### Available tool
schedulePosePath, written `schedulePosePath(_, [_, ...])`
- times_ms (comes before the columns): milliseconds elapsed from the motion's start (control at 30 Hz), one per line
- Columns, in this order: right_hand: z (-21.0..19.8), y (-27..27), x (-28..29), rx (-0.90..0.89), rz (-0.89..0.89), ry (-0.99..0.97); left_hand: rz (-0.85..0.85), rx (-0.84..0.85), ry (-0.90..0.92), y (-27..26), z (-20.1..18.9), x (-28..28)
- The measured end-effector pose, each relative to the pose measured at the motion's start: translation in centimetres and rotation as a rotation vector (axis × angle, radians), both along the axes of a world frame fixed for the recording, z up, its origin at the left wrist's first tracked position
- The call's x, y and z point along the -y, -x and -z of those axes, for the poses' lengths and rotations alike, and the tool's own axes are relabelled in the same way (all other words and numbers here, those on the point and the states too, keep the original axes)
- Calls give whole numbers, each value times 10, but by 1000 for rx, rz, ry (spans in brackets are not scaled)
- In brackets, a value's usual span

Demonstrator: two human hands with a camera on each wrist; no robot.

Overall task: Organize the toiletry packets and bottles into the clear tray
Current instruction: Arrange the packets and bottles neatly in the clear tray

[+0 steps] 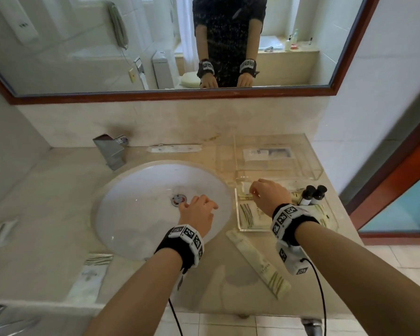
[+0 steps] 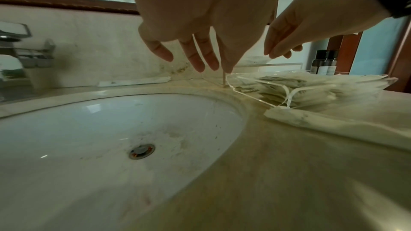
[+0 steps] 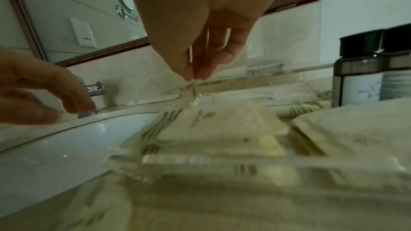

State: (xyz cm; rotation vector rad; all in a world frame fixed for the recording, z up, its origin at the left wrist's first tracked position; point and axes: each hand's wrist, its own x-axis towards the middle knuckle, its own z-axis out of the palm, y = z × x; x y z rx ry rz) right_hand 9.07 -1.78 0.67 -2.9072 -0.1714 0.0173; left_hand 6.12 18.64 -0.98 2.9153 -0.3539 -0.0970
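Note:
A clear tray [image 1: 238,215] [image 2: 246,93] [image 3: 222,158] stands right of the sink, holding cream packets [image 1: 249,214] [image 2: 311,86] [image 3: 222,122] and two dark bottles [image 1: 313,195] [image 2: 323,64] [image 3: 367,76] at its far right. My right hand [image 1: 267,195] [image 3: 195,75] [image 2: 280,48] hovers over the tray's far left corner, fingers together and pointing down, nothing visible in them. My left hand [image 1: 199,208] [image 2: 182,59] hangs over the sink with loose, spread fingers and holds nothing. A long cream packet [image 1: 260,260] [image 2: 333,126] lies on the counter in front of the tray.
The white sink [image 1: 136,214] fills the counter's middle, with a faucet [image 1: 112,151] behind it. Another packet [image 1: 90,275] lies at the sink's front left; a long white one [image 1: 175,148] lies by the back wall. A bigger clear tray [image 1: 315,174] stands behind.

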Motion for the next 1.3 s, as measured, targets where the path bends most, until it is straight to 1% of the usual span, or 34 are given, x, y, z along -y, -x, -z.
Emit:
schedulePosePath(200, [8, 42, -19, -92, 8, 42, -80, -34, -70, 38, 11, -36])
schedulePosePath(333, [15, 66, -26, -269, -5, 123, -123, -50, -109, 64, 21, -56])
schedulePosePath(433, [18, 78, -29, -392, 19, 171, -136, -48, -128, 75, 26, -67])
schedulePosePath(600, [23, 92, -39, -384, 88, 221, -138, -64, -135, 87, 28, -75])
schedulePosePath(867, [27, 100, -51, -413, 154, 184, -159, -88, -193, 100, 37, -89])
schedulePosePath(967, [28, 102, -55, -423, 157, 171, -273, -91, -220, 102, 37, -107])
schedulePosePath(1066, [30, 102, -58, -431, 161, 147, -508, -122, -201, 103, 37, -136])
schedulePosePath(1133, [30, 102, -59, -432, 166, 128, -679, -175, -138, 104, 40, -156])
schedulePosePath(1200, [30, 103, -61, -433, 180, 108, -804, -233, -84, 106, 43, -175])
schedulePosePath(1300, [32, 103, -64, -437, 194, 59, -864, -312, -51, 109, 46, -197])
